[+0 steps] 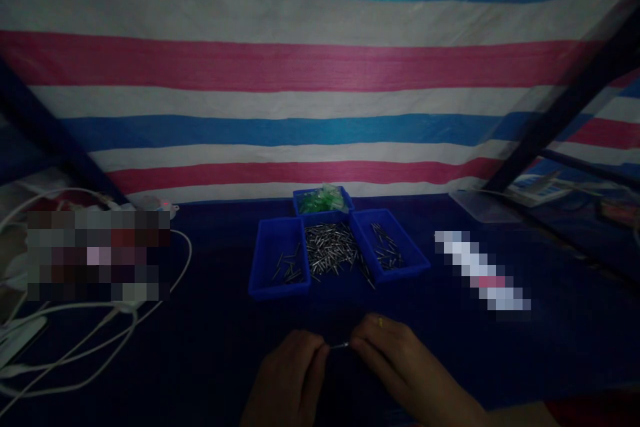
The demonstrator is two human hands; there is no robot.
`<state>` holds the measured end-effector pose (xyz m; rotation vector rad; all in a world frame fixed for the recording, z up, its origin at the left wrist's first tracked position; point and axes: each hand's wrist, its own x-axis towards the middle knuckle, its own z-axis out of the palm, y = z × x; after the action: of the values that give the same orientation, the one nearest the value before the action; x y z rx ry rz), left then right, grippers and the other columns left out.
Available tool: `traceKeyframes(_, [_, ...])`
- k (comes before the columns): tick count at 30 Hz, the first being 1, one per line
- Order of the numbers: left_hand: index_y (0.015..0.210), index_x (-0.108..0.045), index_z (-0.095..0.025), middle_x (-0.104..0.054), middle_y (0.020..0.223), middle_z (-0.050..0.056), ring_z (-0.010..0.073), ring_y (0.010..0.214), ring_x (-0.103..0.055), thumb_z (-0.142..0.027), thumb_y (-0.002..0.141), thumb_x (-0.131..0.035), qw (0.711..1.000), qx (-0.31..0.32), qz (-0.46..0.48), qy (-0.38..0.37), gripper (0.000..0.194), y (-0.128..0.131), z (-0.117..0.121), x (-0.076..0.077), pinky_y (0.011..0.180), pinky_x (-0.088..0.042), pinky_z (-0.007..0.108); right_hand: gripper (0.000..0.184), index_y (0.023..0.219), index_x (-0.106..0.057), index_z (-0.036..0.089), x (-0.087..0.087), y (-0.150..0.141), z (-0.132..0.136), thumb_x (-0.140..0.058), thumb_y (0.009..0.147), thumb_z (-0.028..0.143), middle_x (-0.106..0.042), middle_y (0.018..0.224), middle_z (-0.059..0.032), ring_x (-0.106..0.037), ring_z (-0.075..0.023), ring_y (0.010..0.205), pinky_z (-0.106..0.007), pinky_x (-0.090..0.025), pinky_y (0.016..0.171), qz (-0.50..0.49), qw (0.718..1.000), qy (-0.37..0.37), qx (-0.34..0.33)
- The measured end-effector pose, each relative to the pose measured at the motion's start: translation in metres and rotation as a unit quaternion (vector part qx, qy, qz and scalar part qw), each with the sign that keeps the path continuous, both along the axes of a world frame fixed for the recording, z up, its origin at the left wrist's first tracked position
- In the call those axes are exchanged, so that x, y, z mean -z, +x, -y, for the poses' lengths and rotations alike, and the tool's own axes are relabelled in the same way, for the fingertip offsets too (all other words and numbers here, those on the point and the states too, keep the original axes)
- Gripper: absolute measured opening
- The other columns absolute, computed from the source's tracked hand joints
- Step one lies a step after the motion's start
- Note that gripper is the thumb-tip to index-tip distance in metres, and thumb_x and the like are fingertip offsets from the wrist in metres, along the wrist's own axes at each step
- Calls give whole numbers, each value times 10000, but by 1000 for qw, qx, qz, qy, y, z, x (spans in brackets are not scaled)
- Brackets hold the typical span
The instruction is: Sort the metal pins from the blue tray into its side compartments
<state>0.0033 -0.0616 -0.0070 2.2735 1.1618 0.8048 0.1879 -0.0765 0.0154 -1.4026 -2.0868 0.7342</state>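
A thin, light metal rod (339,345) spans the gap between my two hands near the table's front edge. My left hand (293,370) is closed, its thumb and fingertips pinching the rod's left end. Closed around the other end is my right hand (395,353), with a yellow ring on one finger. The rod's ends are hidden in the fingers. Just beyond lies a loose pile of thin metal rods (330,248), between a left blue tray (256,260) and a right blue tray (423,263). Each of these trays holds several similar rods.
Behind the pile, a small blue tray (295,203) holds green and clear plastic pieces (323,199). White cables (135,327) loop over the table's left side beside a blurred-out area. A pixelated strip (480,270) lies right. Striped sheeting (320,67) forms the back.
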Motion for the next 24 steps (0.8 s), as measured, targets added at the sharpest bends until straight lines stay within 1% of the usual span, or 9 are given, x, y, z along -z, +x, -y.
traceKeyframes(4, [856,-513,-205,-598,784,4,115,706,-576,-248,886,-346,1000,-13,11,-25,176,0,0,-3,659,-466,207,200,776,-544,203,-5,13,-2,-391,887,266,-572,738,8,-552,-106,675,-220,-436,621,-18,999,19,26])
traceKeyframes(6, [879,-512,-200,-599,800,10,116,724,-577,-244,880,-362,999,-12,6,-50,155,1,0,-5,668,-468,208,202,819,-554,212,-9,31,-8,-386,886,303,-591,768,-3,-564,-124,704,-241,-442,642,-4,992,65,106])
traceKeyframes(8, [884,-516,-198,-600,819,15,123,751,-577,-233,873,-374,999,-12,-2,-52,147,2,-1,-5,690,-470,221,200,872,-559,205,-11,50,-18,-417,865,345,-605,804,-24,-575,-151,719,-274,-449,663,32,965,135,223])
traceKeyframes(9, [882,-520,-199,-600,824,16,126,760,-577,-226,871,-375,999,-11,-5,-46,147,2,-1,-5,699,-471,228,217,889,-563,194,-12,58,-23,-425,858,359,-609,825,-38,-578,-166,736,-294,-451,679,59,950,159,262])
traceKeyframes(10, [879,-523,-200,-601,830,16,128,769,-576,-220,869,-377,999,-9,-7,-40,148,2,-2,-4,709,-472,235,239,897,-567,183,-12,65,-28,-419,857,366,-611,841,-53,-581,-183,755,-314,-452,696,89,943,166,275])
traceKeyframes(13, [878,-528,-204,-607,834,12,131,778,-579,-207,861,-389,1000,-3,-12,-25,140,3,-4,-2,722,-475,244,297,953,-563,153,-9,66,-33,-411,853,387,-603,888,-91,-583,-217,799,-352,-456,715,159,926,202,276])
traceKeyframes(17, [871,-529,-202,-609,833,11,129,775,-580,-195,858,-391,999,1,-25,-20,140,3,-4,-3,719,-475,241,259,920,-572,166,4,39,-18,-355,886,302,-621,849,-83,-602,-175,764,-293,-464,698,180,925,239,234])
traceKeyframes(20, [862,-529,-198,-606,830,17,132,777,-575,-192,865,-371,999,4,-31,-20,158,3,-3,-4,718,-472,244,236,1020,-547,183,16,20,-9,-379,876,266,-650,783,-53,-627,-157,630,-245,-469,544,267,928,160,203])
traceKeyframes(24, [862,-531,-200,-604,825,10,137,786,-569,-196,865,-371,999,17,-32,-14,160,3,-2,-3,739,-467,264,289,1130,-475,148,21,9,-12,-417,863,242,-661,732,-55,-629,-173,545,-235,-421,421,360,903,93,217])
